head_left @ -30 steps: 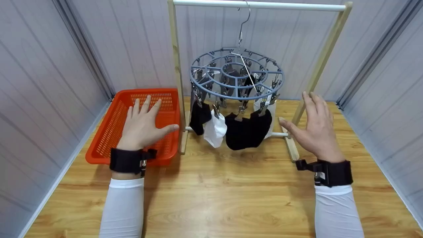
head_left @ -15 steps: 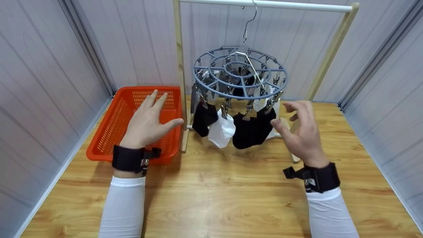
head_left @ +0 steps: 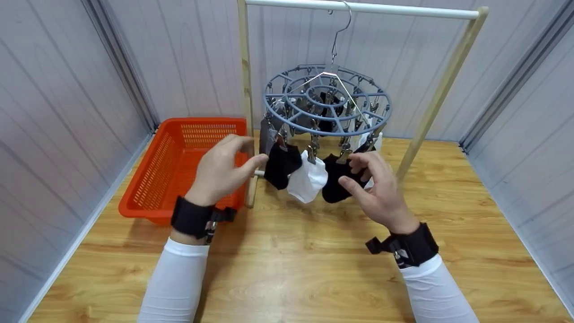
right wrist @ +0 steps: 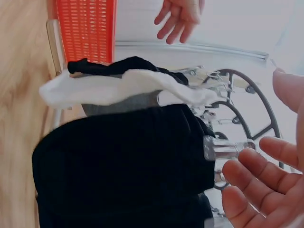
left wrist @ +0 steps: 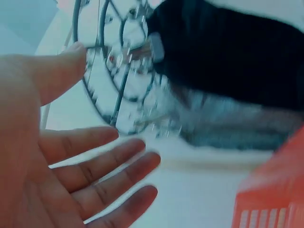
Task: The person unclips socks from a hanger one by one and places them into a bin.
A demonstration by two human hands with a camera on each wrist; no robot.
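Note:
A round grey clip hanger [head_left: 293, 123] hangs by its metal hook, with socks pinned around it. At its front are a black sock [head_left: 281, 168], a white sock [head_left: 307, 179] and a larger black sock [head_left: 336, 181]. My left hand [head_left: 222, 168] hovers between the basket and the left black sock, fingers spread and holding nothing. My right hand [head_left: 379, 190] is before the larger black sock, fingers loosely bent with nothing in them. In the right wrist view a metal clip [right wrist: 230, 147] grips that black sock's edge close to the fingertips. More socks behind are partly hidden.
An orange plastic basket [head_left: 134, 193] stands on the wood-look surface [head_left: 296, 269] at the left. A rack with a white top bar [head_left: 403, 10] and wooden posts [head_left: 437, 98] carries the hanger. Pale panel walls enclose the back and sides.
Both hands have moved inward toward the hanger, the right one further, its fingers now more bent. The hanger has turned slightly, and its front socks sit further right in view.

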